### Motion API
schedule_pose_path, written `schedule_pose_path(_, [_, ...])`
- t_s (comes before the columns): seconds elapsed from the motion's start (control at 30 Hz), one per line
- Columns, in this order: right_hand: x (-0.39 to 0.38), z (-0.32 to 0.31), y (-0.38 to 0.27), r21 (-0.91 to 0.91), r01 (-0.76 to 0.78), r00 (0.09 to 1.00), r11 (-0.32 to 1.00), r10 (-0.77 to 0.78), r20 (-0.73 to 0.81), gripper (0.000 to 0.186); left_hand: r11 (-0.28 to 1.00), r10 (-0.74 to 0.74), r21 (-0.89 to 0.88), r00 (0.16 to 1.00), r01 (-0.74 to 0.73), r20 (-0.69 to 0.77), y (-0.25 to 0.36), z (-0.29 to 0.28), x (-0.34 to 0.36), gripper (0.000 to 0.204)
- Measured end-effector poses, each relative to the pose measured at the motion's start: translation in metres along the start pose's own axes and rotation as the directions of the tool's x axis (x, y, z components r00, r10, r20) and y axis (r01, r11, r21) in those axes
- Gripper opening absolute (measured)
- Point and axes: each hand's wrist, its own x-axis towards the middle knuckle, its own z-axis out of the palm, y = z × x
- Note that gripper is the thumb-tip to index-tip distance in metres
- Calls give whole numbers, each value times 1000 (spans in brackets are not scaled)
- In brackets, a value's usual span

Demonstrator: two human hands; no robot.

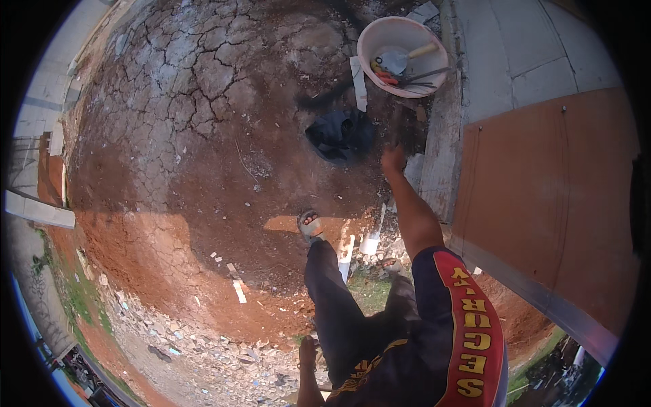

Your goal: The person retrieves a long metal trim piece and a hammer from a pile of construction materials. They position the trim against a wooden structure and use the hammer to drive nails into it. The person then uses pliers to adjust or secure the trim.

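Observation:
My right arm stretches forward, and my right hand [393, 160] is over the shaded dirt beside a crumpled black bag [342, 136]. A narrow gap seems to separate the hand from the bag; shade and blur hide its fingers. Beyond them stands a pale pink basin [367, 42] holding a trowel [397, 62] with a light handle, dark metal bars [426, 76] and an orange-red item [387, 78]. My left hand [307, 351] hangs low beside my left leg, nearest to the trousers. Its fingers are too small to make out.
Cracked reddish soil [203, 81] spreads ahead and left. To the right runs a concrete ledge [441, 156] by a brown panel [542, 197]. Broken rubble [203, 346] lies behind left. White pieces [369, 244] lie near my feet; a pale strip [359, 85] lies by the basin.

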Motion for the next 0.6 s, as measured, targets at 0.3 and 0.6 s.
schedule_pose_path(0.3, [38,50,-72,-424,220,957,878,-279,-80,31,981,156,137,975,-135,-159,258,-129,62,43])
schedule_pose_path(0.6, [140,183,-171,-92,-36,990,995,23,-136,28,949,162,234,963,-212,217,351,-70,78,38])
